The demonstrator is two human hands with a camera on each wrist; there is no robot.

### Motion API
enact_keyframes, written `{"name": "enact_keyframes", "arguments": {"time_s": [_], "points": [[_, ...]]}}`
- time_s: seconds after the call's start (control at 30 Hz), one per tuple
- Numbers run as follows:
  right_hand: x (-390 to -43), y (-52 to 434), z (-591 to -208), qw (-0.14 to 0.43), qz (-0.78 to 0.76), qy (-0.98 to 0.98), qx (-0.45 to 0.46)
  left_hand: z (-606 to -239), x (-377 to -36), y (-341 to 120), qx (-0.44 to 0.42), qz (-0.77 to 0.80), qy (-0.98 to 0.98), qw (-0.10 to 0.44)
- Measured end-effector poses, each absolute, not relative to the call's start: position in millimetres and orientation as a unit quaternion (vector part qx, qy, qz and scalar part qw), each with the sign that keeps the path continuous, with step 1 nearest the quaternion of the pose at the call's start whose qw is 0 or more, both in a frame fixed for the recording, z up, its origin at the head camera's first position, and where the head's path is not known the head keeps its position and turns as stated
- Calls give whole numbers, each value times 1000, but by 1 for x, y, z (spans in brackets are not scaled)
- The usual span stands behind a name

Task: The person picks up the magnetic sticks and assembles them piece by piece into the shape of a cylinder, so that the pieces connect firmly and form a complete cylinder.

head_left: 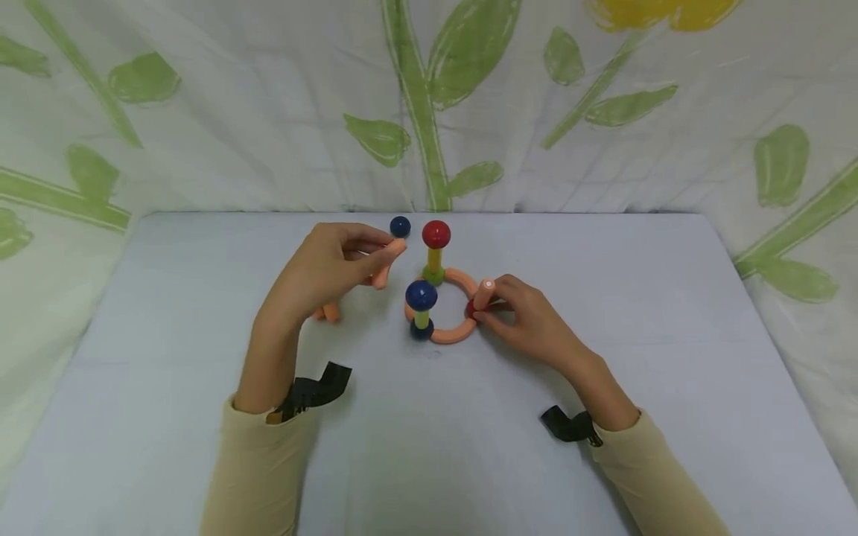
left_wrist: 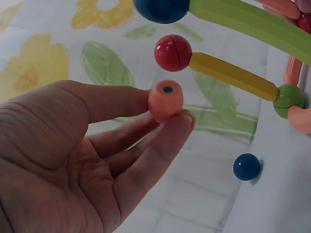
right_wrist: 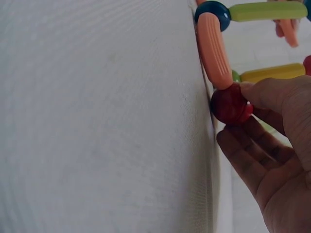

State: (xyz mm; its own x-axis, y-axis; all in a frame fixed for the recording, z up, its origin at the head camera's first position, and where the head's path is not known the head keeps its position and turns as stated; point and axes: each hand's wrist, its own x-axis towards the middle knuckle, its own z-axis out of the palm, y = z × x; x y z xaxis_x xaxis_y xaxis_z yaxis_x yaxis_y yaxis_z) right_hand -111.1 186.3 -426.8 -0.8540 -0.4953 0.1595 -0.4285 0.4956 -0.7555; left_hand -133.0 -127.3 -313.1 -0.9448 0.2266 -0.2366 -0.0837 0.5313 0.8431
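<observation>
My left hand [head_left: 328, 264] pinches an orange stick [head_left: 382, 275] between thumb and fingertips, above the table left of a ring. In the left wrist view a dark spot shows on the end of this orange stick [left_wrist: 165, 103]. Curved orange pieces [head_left: 454, 335] and balls form the ring. At its right side, my right hand [head_left: 529, 316] holds the red ball [right_wrist: 228, 104] with thumb and fingers. Another orange stick [head_left: 484, 294] rises above that ball, against the fingers. A yellow stick [head_left: 434, 259] and a light green stick [head_left: 421, 318] stand on the ring.
A red ball [head_left: 436, 234] tops the yellow stick, and a blue ball [head_left: 421, 295] the light green one. One loose dark blue ball [head_left: 400, 226] lies near the table's back edge. Orange pieces [head_left: 331, 311] lie below my left hand. Behind the table hangs a flower-patterned cloth [head_left: 268, 112].
</observation>
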Motion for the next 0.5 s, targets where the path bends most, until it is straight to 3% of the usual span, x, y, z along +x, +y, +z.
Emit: {"name": "enact_keyframes", "arguments": {"time_s": [0.5], "points": [[-112,185,-423,52,-428,862,-266,-317,-137,-119,45,534,826,173]]}}
